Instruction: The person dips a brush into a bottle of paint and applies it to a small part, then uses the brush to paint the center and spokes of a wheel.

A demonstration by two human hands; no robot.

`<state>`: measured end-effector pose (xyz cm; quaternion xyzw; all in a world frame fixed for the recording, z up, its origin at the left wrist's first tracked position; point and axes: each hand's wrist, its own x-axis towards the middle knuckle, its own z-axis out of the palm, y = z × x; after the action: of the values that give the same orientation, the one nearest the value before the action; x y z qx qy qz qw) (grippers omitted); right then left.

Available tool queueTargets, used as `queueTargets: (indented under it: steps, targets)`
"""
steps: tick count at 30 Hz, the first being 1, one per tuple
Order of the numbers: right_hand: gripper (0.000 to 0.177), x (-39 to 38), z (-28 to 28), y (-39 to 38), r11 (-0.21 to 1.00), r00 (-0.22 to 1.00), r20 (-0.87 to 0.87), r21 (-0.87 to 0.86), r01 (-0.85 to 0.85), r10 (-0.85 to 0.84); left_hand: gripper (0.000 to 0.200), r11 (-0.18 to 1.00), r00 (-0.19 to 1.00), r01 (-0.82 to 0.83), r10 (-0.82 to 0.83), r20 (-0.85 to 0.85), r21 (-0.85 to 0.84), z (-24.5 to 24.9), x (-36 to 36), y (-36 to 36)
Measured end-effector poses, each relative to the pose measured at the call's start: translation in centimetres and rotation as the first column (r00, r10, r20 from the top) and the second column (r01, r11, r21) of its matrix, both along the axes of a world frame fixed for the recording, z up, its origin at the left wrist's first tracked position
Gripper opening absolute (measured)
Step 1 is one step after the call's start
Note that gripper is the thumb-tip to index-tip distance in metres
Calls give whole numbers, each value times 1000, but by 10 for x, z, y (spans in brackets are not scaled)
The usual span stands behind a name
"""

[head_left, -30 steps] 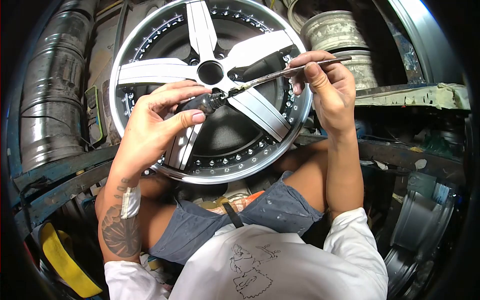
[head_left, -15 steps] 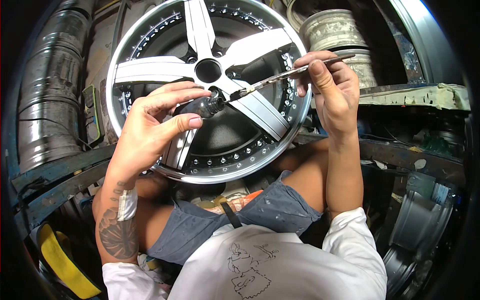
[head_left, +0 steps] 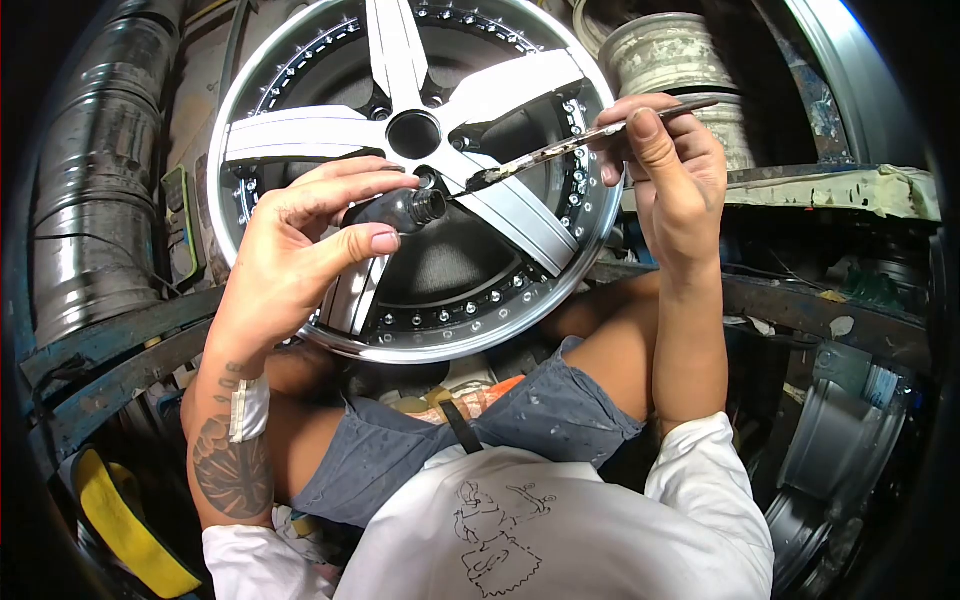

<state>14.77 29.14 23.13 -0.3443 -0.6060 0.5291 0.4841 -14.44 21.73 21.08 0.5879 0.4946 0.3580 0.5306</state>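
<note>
My left hand point(head_left: 298, 240) is closed round a small dark bottle point(head_left: 392, 212), tilted so that its uncapped threaded neck points right. Between the thumb and fingers of my right hand point(head_left: 668, 165) is a slim paintbrush point(head_left: 560, 149), its handle smeared with paint. The brush's dark bristles point down and left, with the tip close beside the bottle mouth. Behind both hands stands a large five-spoke car wheel rim point(head_left: 525, 222) with a polished lip, white-silver spoke faces and a ring of small bolts.
Stacked metal rims point(head_left: 95, 210) line the left side, and worn, paint-flaked rims point(head_left: 668, 60) stand behind at upper right. A cloth-edged ledge point(head_left: 830, 192) runs along the right. Grey rims point(head_left: 842, 440) lie at lower right, and a yellow-and-black strap-like piece point(head_left: 125, 525) at lower left.
The brush tip has drawn slightly right, away from the bottle mouth, as my right hand shifted a little right and up. My left hand still grips the bottle, slightly further left.
</note>
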Motion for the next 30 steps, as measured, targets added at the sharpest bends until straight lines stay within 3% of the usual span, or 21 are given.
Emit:
queueTargets:
  steps: [10,17,20,25,30]
  targets:
    - [15,-9,1,-16,974,997,80,226,-21,3,47,1000,999,-8,8,-50,0,1,5,1]
    - [13,-17,3,-22,967,982,180,237,-94,52,44,997,999,36,-34,33,-69,0,7,4]
    - [13,-21,1,-24,980,966,203,86,-179,158,43,982,987,92,-68,147,-168,0,6,5]
    - [14,-34,-6,-30,944,946,76,-128,-304,315,40,864,896,300,-111,429,-404,-7,4,3]
    - [20,-38,-14,-27,982,964,195,-94,-165,181,39,881,891,276,-85,445,-385,-9,8,4]
